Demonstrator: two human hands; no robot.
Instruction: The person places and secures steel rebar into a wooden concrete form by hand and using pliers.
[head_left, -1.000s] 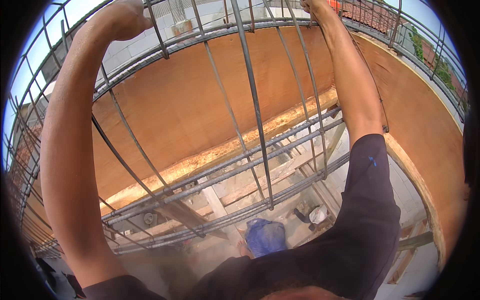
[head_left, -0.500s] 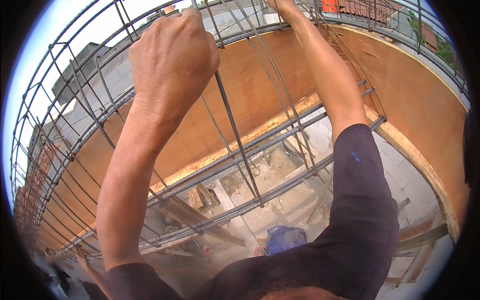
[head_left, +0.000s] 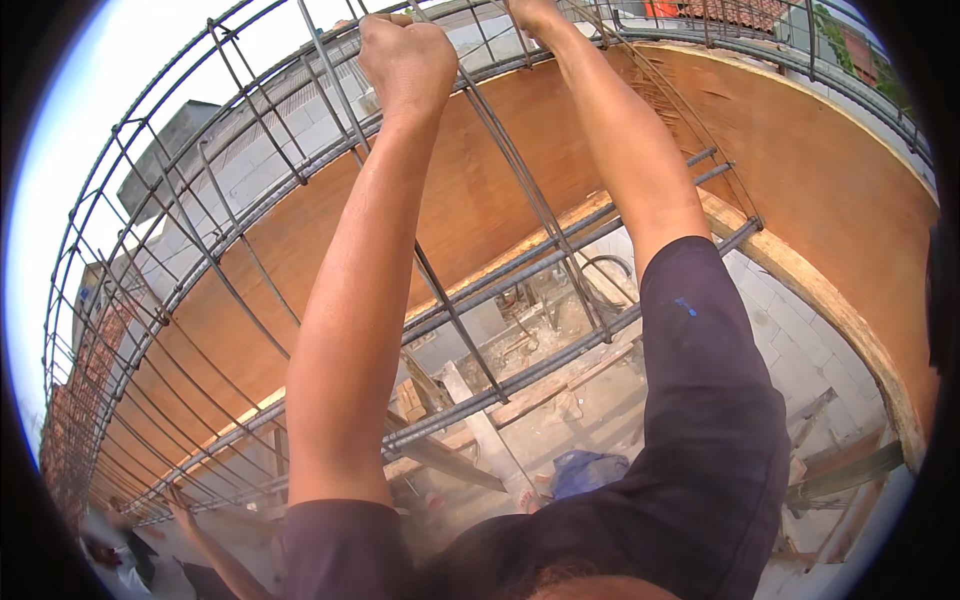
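Note:
My left hand (head_left: 408, 65) is raised at the top of a long rebar cage and closed in a fist around a thin steel stirrup (head_left: 440, 290). One leg of that stirrup shows below my forearm, running down to the lower bars. My right hand (head_left: 540, 20) is farther right at the upper bars, partly cut off by the picture's top edge, and its fingers are hidden. Between my arms, two close stirrup legs (head_left: 540, 205) slant down to the thick lower rebars (head_left: 560, 355). More stirrups (head_left: 190, 235) stand along the cage to the left.
Brown plywood formwork (head_left: 480, 180) stands behind the cage, curving around to the right. Far below lie a debris-strewn floor, planks and a blue sack (head_left: 588, 472). Another person's arm (head_left: 215, 550) reaches to the cage at lower left. Rebar ends (head_left: 745, 228) stick out at right.
My left hand has moved up and away, with its forearm now farther right in the picture. My right arm has shifted slightly left. The view has turned a little.

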